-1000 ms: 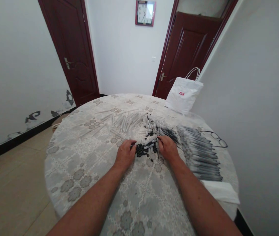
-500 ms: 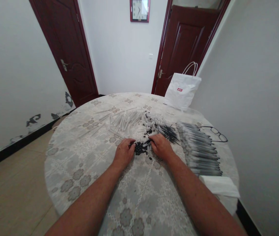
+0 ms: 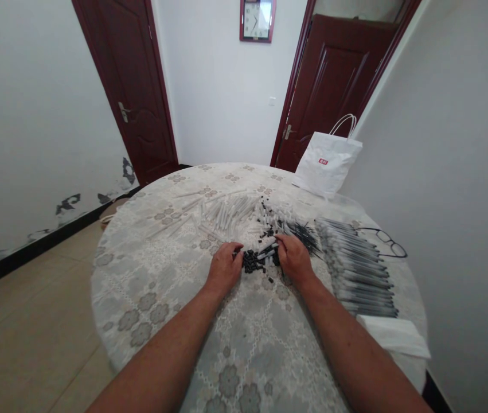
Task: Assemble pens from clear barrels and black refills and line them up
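My left hand (image 3: 226, 265) is at the left side of a small heap of black plugs (image 3: 251, 261). Its thumb and fingertips are pinched together, and whatever they hold is too small to make out. Across the heap, my right hand (image 3: 295, 258) has its fingers curled closed beside short grey-white pen pieces (image 3: 267, 249); I cannot tell what is in its grip. Clear pen barrels (image 3: 229, 213) lie loosely beyond my left hand. Thin black refills (image 3: 304, 235) are bunched just beyond my right hand, close to small white parts (image 3: 284, 211).
Rows of pens (image 3: 364, 272) lie at the right of the round table with a patterned cloth (image 3: 161, 338). Glasses (image 3: 385, 242) rest beside them, and a folded white packet (image 3: 394, 334) is nearer. A white paper bag (image 3: 328, 163) stands at the back right edge.
The whole view has shifted, so the table appears farther right. My right hand has drawn slightly right, away from the black heap, uncovering more pen pieces. My left hand stays beside the heap.
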`<state>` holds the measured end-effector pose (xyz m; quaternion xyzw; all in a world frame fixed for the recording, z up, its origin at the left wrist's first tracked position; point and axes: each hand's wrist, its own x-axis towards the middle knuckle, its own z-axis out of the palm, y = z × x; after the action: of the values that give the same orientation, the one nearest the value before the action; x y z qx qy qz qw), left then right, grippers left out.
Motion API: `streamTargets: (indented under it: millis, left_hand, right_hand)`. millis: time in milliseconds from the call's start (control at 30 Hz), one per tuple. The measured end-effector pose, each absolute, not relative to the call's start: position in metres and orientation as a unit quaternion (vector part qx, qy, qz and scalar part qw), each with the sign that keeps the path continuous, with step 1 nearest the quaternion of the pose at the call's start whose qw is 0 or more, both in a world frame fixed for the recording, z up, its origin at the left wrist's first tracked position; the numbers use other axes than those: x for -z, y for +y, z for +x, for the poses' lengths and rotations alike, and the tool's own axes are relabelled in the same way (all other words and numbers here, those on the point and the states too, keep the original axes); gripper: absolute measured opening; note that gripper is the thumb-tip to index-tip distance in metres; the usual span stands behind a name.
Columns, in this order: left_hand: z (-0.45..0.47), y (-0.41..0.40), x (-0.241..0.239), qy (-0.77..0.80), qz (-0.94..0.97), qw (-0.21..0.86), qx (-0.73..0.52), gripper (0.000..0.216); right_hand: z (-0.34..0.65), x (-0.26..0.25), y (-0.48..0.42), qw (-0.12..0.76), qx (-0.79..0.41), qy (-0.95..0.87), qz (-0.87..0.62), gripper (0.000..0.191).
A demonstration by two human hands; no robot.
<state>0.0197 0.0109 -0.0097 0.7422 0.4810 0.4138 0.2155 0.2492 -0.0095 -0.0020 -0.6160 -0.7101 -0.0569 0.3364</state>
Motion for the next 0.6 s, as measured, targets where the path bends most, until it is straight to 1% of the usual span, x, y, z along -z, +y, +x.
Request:
streamTargets:
  millis: [67,133,300,500,600]
  left_hand:
    - [0.021,0.010,0.009,0.482,0.737,0.223,-0.418,0.023]
    - [0.021,0.010,0.007,0.481,0.728,0.239,-0.426,0.026]
    - [0.019,0.010,0.003,0.462,0.700,0.298,-0.456,0.033]
    - [0.020,0.011,0.003,0.470,0.691,0.310,-0.454,0.033]
    - [0.019,0.011,0.004,0.477,0.691,0.296,-0.456,0.039]
  right_hand:
    - [0.244,-0.002,-0.013,0.362,0.033,-0.713,-0.600,0.031]
    - [0.238,-0.005,-0.017,0.369,0.001,-0.736,-0.568,0.030]
    - [0.221,-0.006,-0.021,0.337,-0.032,-0.803,-0.491,0.026]
    - [0.220,-0.004,-0.019,0.358,-0.036,-0.791,-0.494,0.026]
    - [0.230,-0.003,-0.016,0.367,-0.010,-0.746,-0.556,0.032]
